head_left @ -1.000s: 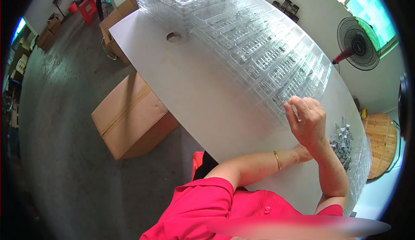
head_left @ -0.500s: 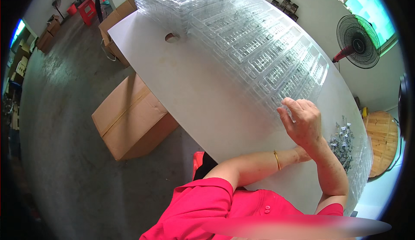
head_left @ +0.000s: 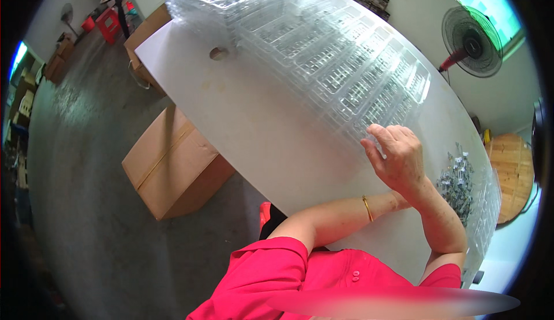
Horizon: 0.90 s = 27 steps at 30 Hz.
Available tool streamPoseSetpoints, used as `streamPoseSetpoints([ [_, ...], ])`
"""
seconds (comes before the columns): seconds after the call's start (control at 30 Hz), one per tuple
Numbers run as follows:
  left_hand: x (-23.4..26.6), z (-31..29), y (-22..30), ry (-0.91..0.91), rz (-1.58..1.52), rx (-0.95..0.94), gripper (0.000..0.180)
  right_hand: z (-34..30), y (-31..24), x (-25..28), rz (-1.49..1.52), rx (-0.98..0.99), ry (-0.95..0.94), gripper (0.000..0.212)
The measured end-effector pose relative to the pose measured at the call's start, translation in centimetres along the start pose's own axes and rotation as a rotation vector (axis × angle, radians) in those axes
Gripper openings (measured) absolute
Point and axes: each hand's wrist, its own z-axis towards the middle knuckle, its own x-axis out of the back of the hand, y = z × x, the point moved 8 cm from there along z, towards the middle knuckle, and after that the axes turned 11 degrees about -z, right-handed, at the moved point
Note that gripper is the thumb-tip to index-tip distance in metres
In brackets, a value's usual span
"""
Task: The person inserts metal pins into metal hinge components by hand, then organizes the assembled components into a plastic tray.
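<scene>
A clear plastic tray (head_left: 323, 60) with long compartments holds rows of small metallic pieces on the white table. At its near end is my right hand (head_left: 398, 155), back upward and fingers curled, thumb close to the forefinger. Something clear shows between them, but I cannot make out what it is. My left arm, with a gold bangle, crosses beneath the right forearm. Only a bit of my left hand (head_left: 400, 200) shows; its fingers are hidden. A heap of small metal parts (head_left: 457, 190) lies to the right of my right forearm.
A tall stack of clear trays (head_left: 225, 0) stands at the table's far left, near a round hole (head_left: 219, 53). More clear plastic (head_left: 485, 225) lies along the right edge. A closed carton (head_left: 173, 167) is on the floor at left. A fan (head_left: 473, 42) stands beyond the table.
The whole view has shifted slightly, moving the trays and table up and left in the picture. My right hand stays by the tray's near end with its fingers curled; my left arm barely differs.
</scene>
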Motion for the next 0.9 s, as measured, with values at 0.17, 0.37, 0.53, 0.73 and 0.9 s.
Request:
streamPoseSetpoints([
  [0.17, -2.7, -1.1, 3.9, 0.015, 0.224, -0.079, 0.015, -0.7, 2.0, -0.2, -0.008, -0.048, 0.044, 0.031],
  [0.37, -2.8, -1.3, 8.5, 0.078, 0.777, 0.152, 0.025, -1.5, 1.8, -0.3, 0.038, -0.07, 0.038, 0.035],
  [0.53, -2.1, -1.2, 5.6, 0.116, 0.607, 0.196, 0.019, -3.0, 1.6, 1.1, 0.022, -0.057, 0.205, 0.038],
  [0.73, -2.4, -1.8, 6.8, 0.205, 0.48, 0.247, 0.022, -7.2, 0.2, 3.5, 0.004, 0.05, 0.354, 0.032],
  [0.9, -2.0, -1.7, 5.6, 0.208, 0.363, 0.245, 0.023, -12.3, -3.3, 2.5, 0.129, 0.214, 0.291, 0.028],
])
